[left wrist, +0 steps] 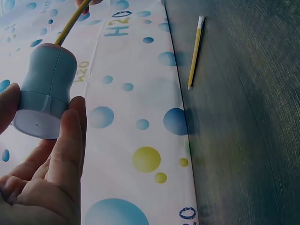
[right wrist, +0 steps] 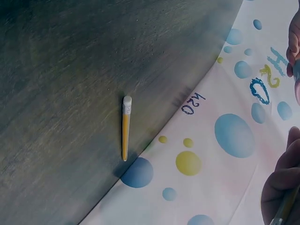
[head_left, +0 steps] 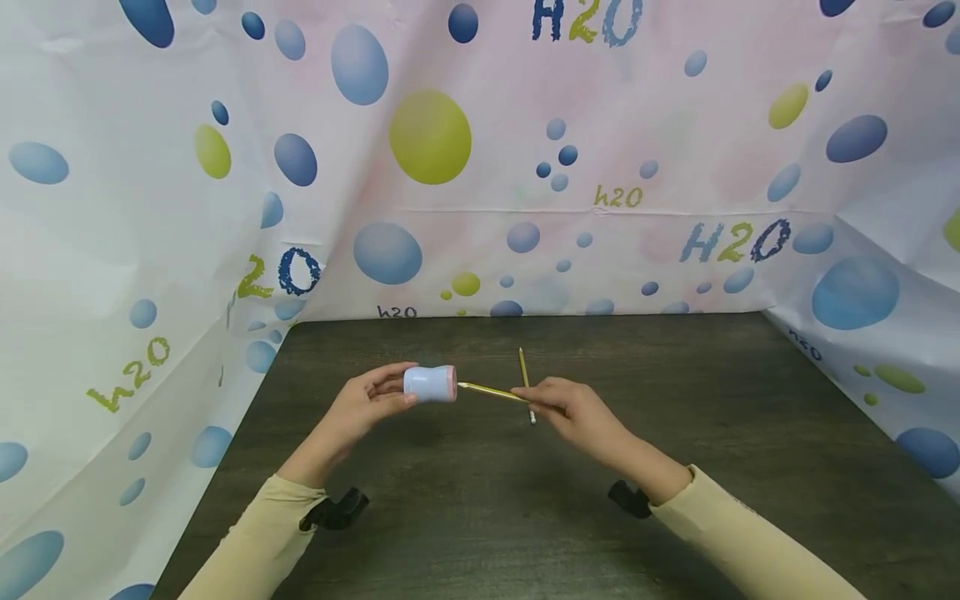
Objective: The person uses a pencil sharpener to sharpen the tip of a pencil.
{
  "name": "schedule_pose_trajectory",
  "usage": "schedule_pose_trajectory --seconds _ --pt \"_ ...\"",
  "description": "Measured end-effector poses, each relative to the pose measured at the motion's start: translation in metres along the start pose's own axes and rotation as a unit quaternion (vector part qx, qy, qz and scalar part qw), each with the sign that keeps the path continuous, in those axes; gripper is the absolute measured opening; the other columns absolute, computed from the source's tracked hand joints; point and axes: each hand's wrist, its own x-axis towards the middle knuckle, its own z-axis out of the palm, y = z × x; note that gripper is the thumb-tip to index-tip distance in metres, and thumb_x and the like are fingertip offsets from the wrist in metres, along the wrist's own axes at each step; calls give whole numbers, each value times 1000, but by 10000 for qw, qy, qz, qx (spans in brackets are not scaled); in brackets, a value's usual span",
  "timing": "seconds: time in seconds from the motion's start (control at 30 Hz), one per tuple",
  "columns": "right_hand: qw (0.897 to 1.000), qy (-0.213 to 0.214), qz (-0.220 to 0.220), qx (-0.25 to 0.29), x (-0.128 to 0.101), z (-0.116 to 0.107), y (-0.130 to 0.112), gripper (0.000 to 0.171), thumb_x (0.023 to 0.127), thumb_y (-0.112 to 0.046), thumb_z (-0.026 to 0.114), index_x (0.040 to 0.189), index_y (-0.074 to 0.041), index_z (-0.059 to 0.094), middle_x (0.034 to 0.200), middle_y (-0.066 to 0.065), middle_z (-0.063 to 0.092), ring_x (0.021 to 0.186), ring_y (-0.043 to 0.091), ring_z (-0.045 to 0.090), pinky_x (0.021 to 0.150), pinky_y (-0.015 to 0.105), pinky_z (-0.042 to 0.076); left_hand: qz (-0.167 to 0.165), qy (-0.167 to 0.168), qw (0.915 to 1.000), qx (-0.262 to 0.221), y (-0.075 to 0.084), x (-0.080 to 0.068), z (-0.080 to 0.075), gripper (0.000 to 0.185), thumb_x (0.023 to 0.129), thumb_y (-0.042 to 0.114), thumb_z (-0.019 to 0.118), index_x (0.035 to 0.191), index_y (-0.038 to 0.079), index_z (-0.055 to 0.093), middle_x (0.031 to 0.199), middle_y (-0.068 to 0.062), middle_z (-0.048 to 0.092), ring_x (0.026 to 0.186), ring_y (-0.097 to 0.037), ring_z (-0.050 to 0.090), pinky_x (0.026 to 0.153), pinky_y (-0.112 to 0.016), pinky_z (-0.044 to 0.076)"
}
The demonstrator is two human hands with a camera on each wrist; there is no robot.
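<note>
Fingers (left wrist: pixel 70 140) of the left hand (head_left: pixel 367 404) curl around a pale blue sharpener (head_left: pixel 430 384), held above the bench (head_left: pixel 675 400) left of its middle. Thumb and fingertips press the sharpener's base end, seen plainly in the left wrist view. Fingers of the right hand (head_left: pixel 573 408) pinch a yellow pencil (head_left: pixel 491 391); its tip sits inside the sharpener's pink-rimmed opening.

Count: 2 pencils, 1 sharpener, 2 hands. The second pencil (head_left: pixel 527 385) lies flat on the bench toward its far edge, just behind the right hand, white end nearest the person.

Head view shows both hands and the held pencil's full length. Left wrist view shows the sharpener's closed base and only part of the held pencil's shaft. Right wrist view shows the loose pencil clearly; the sharpener is hardly visible there.

A bubble-printed backdrop (head_left: pixel 480 167) encloses the bench on 3 sides.
</note>
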Motion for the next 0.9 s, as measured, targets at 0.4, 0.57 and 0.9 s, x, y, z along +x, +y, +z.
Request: schedule_pose_trajectory --seconds 0.4,0.57,0.9 --pt "9944 -17 -754 -734 0 0 2 39 92 8 67 127 -6 73 96 6 70 77 12 63 63 21 47 -41 -352 9994 2 2 3 13 56 98 18 67 147 -3 50 142 -31 58 127 -35 63 103 -48 57" --pt "9805 465 -1430 -1269 -1 4 5 44 84 16 69 120 -8 77 91 3 70 69 7 54 58 15 36 171 -473 9986 -183 -2 3 19 56 97 12 69 145 -9 50 135 -34 60 119 -31 67 95 -34 61" --pt "9674 1102 -1712 -1509 -1 13 4 38 76 14 77 106 -8 82 82 0 73 56 1 47 53 11 22 639 -492 9965 198 -9 4 32 54 91 6 76 138 -8 54 133 -31 62 117 -36 68 92 -27 61"
